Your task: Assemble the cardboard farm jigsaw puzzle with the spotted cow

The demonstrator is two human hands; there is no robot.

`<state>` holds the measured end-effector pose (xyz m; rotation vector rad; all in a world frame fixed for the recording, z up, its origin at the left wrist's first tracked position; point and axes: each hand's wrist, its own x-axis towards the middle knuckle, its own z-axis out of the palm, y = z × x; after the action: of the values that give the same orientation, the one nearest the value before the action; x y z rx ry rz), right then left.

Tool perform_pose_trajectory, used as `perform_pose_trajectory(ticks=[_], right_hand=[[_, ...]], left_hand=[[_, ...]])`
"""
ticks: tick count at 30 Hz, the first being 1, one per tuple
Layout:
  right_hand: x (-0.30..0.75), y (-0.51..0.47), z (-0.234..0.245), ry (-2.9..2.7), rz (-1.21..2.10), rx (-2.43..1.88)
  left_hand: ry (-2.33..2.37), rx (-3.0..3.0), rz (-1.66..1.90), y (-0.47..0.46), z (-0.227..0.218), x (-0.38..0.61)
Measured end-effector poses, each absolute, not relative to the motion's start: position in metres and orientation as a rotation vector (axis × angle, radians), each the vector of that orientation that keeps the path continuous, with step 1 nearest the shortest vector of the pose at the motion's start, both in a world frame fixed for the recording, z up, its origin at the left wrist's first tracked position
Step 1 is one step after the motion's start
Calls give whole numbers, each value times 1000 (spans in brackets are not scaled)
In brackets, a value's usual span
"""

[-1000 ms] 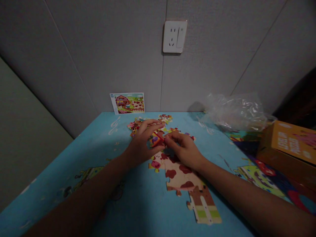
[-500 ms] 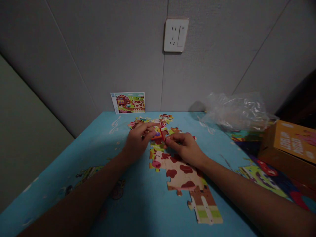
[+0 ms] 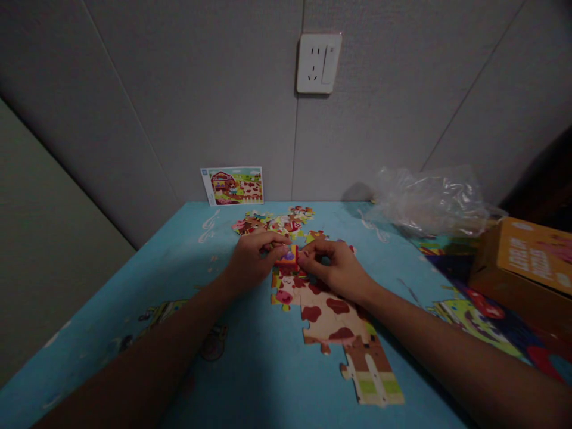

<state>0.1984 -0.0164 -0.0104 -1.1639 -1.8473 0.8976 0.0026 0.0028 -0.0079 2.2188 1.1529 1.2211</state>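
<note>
Item: purple-and-orange puzzle piece (image 3: 290,255), red-edged, between the hands, over the far end of the joined cow section (image 3: 330,313); whether it lies flat there I cannot tell from where I stand.
Item: left hand (image 3: 251,259), grip narrow, thumb and fingers holding the piece at its left; an edge hold, presumably to leave the printed face in sight.
Item: right hand (image 3: 336,265), fingertips drawn close together at the piece's right edge, perhaps to steady it; whether this grip holds it I cannot tell.
Item: further puzzle pieces (image 3: 250,221), lying beyond the hands on the blue worktop (image 3: 254,351).
Item: picture card (image 3: 236,186), farm scene, propped against the wall (image 3: 214,107), likely so it faces the person.
Item: clear plastic bag (image 3: 429,202) and orange box (image 3: 527,256), at the far right, apparently out of the hands' way.
</note>
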Motion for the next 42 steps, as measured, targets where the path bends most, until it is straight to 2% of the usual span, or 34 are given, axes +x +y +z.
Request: perform_pose_trajectory(ticks=[7,13,25,30,34,37,42], right_hand=[[200,-19,-11,-1981,1002,-1174],[201,-19,-9,-2006,985,-1197],[211,-9,-9,-2022,687,-1256],[221,3,-11,-1876,623,-1419],[235,15,-12,-1777,370,-1675],[243,23,-13,-1740,258,-1771],[249,29,-16,-1541,318,-1747]], left_hand=[[1078,2339,1063,0,-6,1],[1062,2372,1079,0,-6,1],[1108,2354,1084,2,-11,1],[1273,2365,1179,8,-12,0],[1674,2314,1291,17,-13,-10],[1910,2215,1217,22,-17,-16],[1969,2128,1112,23,-25,-15]])
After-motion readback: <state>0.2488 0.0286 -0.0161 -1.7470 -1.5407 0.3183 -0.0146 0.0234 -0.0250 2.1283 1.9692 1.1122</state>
